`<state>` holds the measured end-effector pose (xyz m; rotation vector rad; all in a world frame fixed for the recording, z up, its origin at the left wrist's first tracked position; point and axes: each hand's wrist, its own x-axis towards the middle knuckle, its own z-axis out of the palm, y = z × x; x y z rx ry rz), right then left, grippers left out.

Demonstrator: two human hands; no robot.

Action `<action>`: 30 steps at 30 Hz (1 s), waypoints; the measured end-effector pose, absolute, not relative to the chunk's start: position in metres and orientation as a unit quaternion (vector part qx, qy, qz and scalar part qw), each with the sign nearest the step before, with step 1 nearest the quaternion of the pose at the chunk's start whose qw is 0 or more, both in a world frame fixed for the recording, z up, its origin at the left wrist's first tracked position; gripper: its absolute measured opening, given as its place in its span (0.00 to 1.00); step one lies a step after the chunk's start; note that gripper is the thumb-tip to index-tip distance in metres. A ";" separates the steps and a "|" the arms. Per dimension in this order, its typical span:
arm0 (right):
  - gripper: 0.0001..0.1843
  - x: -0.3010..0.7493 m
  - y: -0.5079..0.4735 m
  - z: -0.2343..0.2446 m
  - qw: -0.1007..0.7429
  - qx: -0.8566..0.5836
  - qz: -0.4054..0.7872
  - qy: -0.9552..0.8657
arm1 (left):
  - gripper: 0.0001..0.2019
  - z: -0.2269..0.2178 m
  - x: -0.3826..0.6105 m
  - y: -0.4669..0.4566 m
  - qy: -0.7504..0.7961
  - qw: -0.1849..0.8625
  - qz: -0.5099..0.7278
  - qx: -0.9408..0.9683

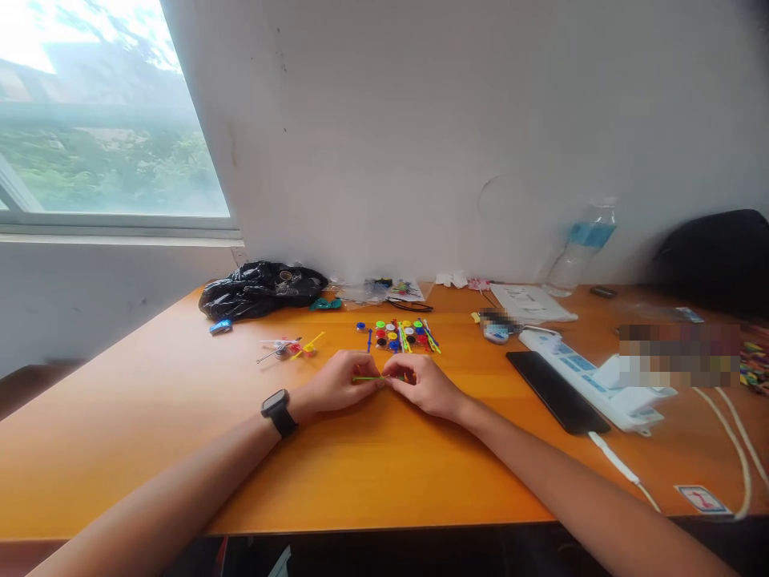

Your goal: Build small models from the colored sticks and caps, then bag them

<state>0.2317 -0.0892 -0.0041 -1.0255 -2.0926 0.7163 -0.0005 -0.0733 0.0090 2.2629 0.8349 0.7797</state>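
Over the middle of the wooden table (360, 473), my left hand (345, 383) and my right hand (425, 385) meet fingertip to fingertip. Both pinch a thin green plastic stick (365, 378), which lies crosswise between them; its right part is mostly hidden by my fingers. Just beyond the hands are several small coloured discs (393, 336) in rows, with flat plastic strips (428, 336) in yellow, green and white among them. A blue strip (369, 340) lies left of the discs. Farther left sit small pieces with yellow and red sticks (308, 349), beside a dark screw-like rod (270, 353).
At the back left lies a black plastic bag (258, 290), with a small blue object (220, 327) before it. To the right are a black phone (556, 393), a white power strip (592, 381) with cables, a paper sheet (532, 303) and a clear bottle (580, 248).
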 end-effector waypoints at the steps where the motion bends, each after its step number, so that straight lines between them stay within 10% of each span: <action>1: 0.04 0.232 -0.089 -0.004 0.345 -0.393 0.274 -0.807 | 0.14 0.009 0.000 -0.073 0.314 0.300 0.295 0.851; 22: 0.04 0.229 -0.087 -0.010 0.335 -0.420 0.268 -0.800 | 0.14 0.006 0.002 -0.068 0.373 0.296 0.262 0.839; 30: 0.25 0.235 -0.088 0.018 0.392 -0.547 0.328 -0.663 | 0.11 0.016 0.000 -0.073 0.381 0.286 0.393 0.787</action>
